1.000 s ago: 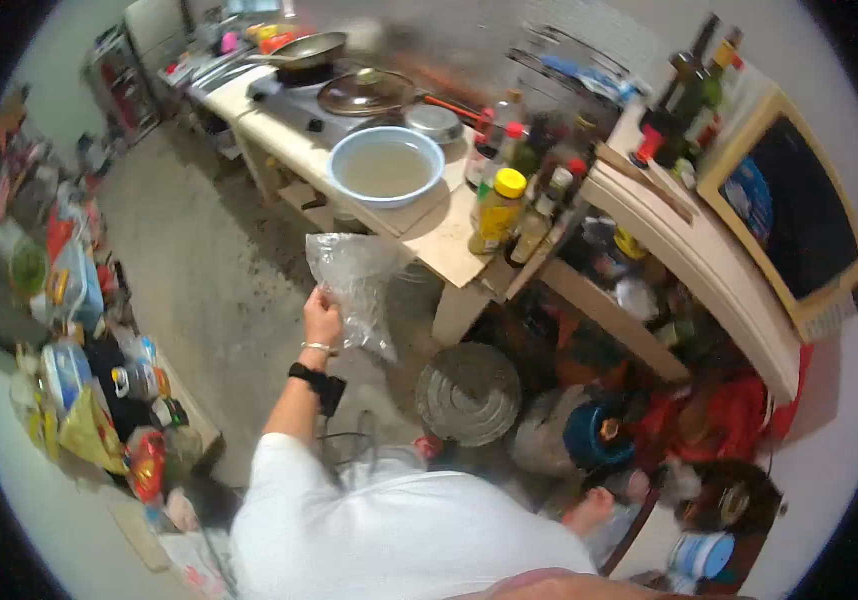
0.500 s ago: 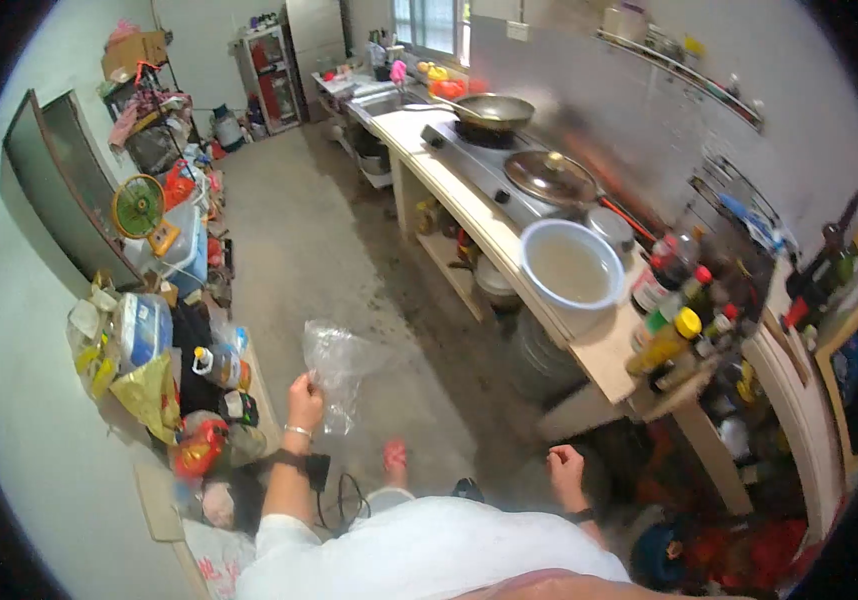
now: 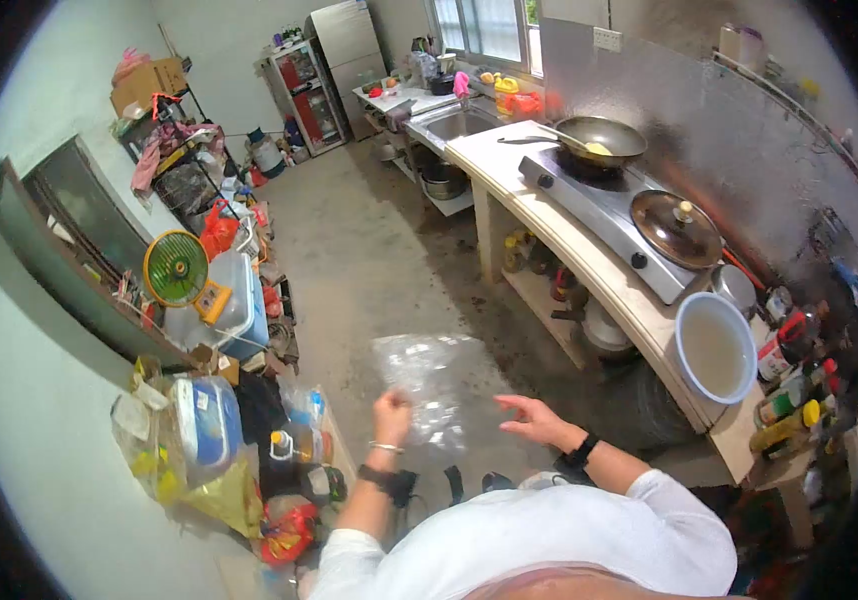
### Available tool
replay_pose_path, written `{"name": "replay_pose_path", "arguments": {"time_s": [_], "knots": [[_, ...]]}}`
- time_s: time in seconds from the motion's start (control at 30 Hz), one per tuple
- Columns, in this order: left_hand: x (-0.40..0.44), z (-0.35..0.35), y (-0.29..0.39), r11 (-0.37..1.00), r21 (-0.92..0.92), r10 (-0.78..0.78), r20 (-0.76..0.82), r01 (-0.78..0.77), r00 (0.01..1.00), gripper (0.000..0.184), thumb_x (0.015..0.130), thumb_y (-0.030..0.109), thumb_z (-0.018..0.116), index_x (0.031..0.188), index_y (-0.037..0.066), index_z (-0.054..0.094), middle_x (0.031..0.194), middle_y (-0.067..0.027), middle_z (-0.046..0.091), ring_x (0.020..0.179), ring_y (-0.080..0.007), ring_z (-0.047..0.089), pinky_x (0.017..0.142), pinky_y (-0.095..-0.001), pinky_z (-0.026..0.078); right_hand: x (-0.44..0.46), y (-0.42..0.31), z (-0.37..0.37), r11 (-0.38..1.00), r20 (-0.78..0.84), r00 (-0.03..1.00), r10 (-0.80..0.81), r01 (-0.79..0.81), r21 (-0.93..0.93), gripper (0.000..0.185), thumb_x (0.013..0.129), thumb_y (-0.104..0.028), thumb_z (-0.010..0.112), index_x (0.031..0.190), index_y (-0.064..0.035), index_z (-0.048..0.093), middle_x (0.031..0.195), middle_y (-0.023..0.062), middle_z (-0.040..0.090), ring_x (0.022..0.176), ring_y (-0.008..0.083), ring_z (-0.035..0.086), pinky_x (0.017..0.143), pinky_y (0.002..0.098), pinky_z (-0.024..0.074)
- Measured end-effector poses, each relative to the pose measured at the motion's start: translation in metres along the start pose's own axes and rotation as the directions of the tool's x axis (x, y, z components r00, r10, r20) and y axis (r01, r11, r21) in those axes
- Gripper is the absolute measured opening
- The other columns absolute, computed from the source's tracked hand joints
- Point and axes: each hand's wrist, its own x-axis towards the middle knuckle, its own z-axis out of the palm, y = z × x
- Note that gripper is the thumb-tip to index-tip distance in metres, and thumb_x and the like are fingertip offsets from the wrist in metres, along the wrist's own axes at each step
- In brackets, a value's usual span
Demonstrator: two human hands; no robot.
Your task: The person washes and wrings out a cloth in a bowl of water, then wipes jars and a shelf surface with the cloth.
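A clear plastic bag (image 3: 434, 385) hangs in front of my body, over the grey floor. My left hand (image 3: 393, 415) is closed on the bag's left edge. My right hand (image 3: 534, 418) is just right of the bag, apart from it, with the index finger stretched toward it and nothing held. Both wrists carry black bands, and the left one also has a pale bracelet.
At right, a counter (image 3: 589, 255) bears a stove (image 3: 604, 225), a wok (image 3: 601, 142), a lidded pan (image 3: 676, 228), a basin of cloudy water (image 3: 716, 348) and bottles. A fan (image 3: 177, 268), blue-sided boxes and bags line the left wall.
The view has swung toward the room's far end and left wall. My right hand has come up beside the bag, which my left hand still holds and which now hangs more spread out.
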Motion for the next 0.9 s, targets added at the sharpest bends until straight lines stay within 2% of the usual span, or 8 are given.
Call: {"name": "replay_pose_path", "arguments": {"time_s": [0.13, 0.2, 0.3, 0.37, 0.47, 0.57, 0.7, 0.9], "knots": [[0.065, 0.077, 0.003, 0.908, -0.419, 0.086, 0.221, 0.014, 0.971, 0.014, 0.075, 0.001, 0.053, 0.087, 0.001, 0.060, 0.079, -0.0057, 0.062, 0.073, -0.0135, 0.057, 0.066, -0.0274, 0.045, 0.104, -0.008, 0.016, 0.983, 0.042, 0.984, -0.175, 0.172, 0.067, 0.048, 0.076, -0.008, 0.064, 0.120, -0.0006, 0.046, 0.113, 0.0083, 0.053, 0.091, 0.0124, 0.053, 0.080, 0.0256, 0.0434], [0.112, 0.085, -0.003, 0.901, -0.429, 0.069, 0.276, 0.059, 0.959, 0.018, 0.075, 0.001, 0.053, 0.093, 0.000, 0.058, 0.083, -0.0067, 0.062, 0.076, -0.0137, 0.057, 0.068, -0.0271, 0.046, 0.166, 0.020, 0.017, 0.934, -0.127, 0.957, -0.261, 0.284, 0.216, 0.047, 0.074, -0.001, 0.063, 0.118, 0.0009, 0.048, 0.111, 0.0077, 0.055, 0.094, 0.0124, 0.052, 0.085, 0.0261, 0.0412], [0.183, 0.068, 0.006, 0.866, -0.491, 0.103, 0.360, 0.094, 0.927, 0.029, 0.077, 0.003, 0.056, 0.106, -0.002, 0.054, 0.092, -0.0075, 0.061, 0.082, -0.0133, 0.057, 0.072, -0.0265, 0.046, 0.255, 0.029, -0.011, 0.888, 0.018, 0.977, -0.211, 0.184, 0.422, 0.043, 0.074, -0.002, 0.059, 0.115, 0.0025, 0.049, 0.110, 0.0094, 0.056, 0.101, 0.0141, 0.050, 0.086, 0.0281, 0.0408], [0.223, 0.036, 0.015, 0.971, -0.220, -0.027, 0.277, 0.090, 0.960, 0.032, 0.079, 0.009, 0.059, 0.109, -0.002, 0.053, 0.094, -0.0065, 0.060, 0.084, -0.0134, 0.057, 0.074, -0.0257, 0.047, 0.309, 0.008, -0.030, 0.929, -0.036, 0.980, -0.197, 0.199, 0.312, 0.039, 0.073, 0.004, 0.056, 0.112, 0.0007, 0.053, 0.100, 0.0042, 0.059, 0.093, 0.0101, 0.052, 0.083, 0.0256, 0.0421], [0.280, -0.018, -0.010, 0.938, -0.314, -0.134, 0.063, 0.147, 0.989, 0.042, 0.081, 0.016, 0.060, 0.117, 0.000, 0.048, 0.096, -0.0069, 0.059, 0.082, -0.0137, 0.057, 0.069, -0.0274, 0.049, 0.380, -0.015, -0.056, 0.947, -0.024, 0.999, -0.024, 0.030, 0.320, 0.030, 0.075, 0.002, 0.052, 0.105, -0.0014, 0.055, 0.081, 0.0014, 0.059, 0.066, 0.0097, 0.054, 0.056, 0.0258, 0.0457], [0.304, -0.077, -0.021, 0.846, -0.469, -0.326, -0.079, 0.254, 0.942, 0.037, 0.084, 0.019, 0.056, 0.117, 0.004, 0.048, 0.096, -0.0064, 0.058, 0.078, -0.0147, 0.058, 0.061, -0.0270, 0.049, 0.460, -0.010, -0.073, 0.919, 0.023, 0.995, 0.094, -0.096, 0.381, 0.039, 0.074, 0.002, 0.053, 0.113, -0.0042, 0.050, 0.071, 0.0047, 0.055, 0.051, 0.0121, 0.050, 0.042, 0.0266, 0.0404], [0.323, -0.134, -0.069, 0.760, -0.625, -0.409, -0.245, 0.179, 0.879, 0.037, 0.085, 0.022, 0.056, 0.117, 0.005, 0.046, 0.085, -0.0057, 0.059, 0.068, -0.0152, 0.058, 0.055, -0.0285, 0.049, 0.568, 0.002, -0.107, 0.969, -0.158, 0.984, 0.088, -0.047, 0.244, 0.051, 0.071, 0.004, 0.053, 0.116, -0.0043, 0.032, 0.075, 0.0103, 0.051, 0.048, 0.0167, 0.050, 0.037, 0.0313, 0.0391], [0.392, -0.166, -0.121, 0.659, -0.735, -0.598, -0.380, 0.162, 0.706, 0.033, 0.087, 0.024, 0.054, 0.115, 0.007, 0.048, 0.082, -0.0047, 0.059, 0.064, -0.0144, 0.058, 0.051, -0.0271, 0.048, 0.727, 0.007, -0.199, 0.944, -0.405, 0.899, 0.166, -0.026, 0.330, 0.026, 0.072, 0.004, 0.051, 0.098, 0.0036, 0.052, 0.072, 0.0122, 0.056, 0.053, 0.0210, 0.056, 0.037, 0.0331, 0.0422]]}}
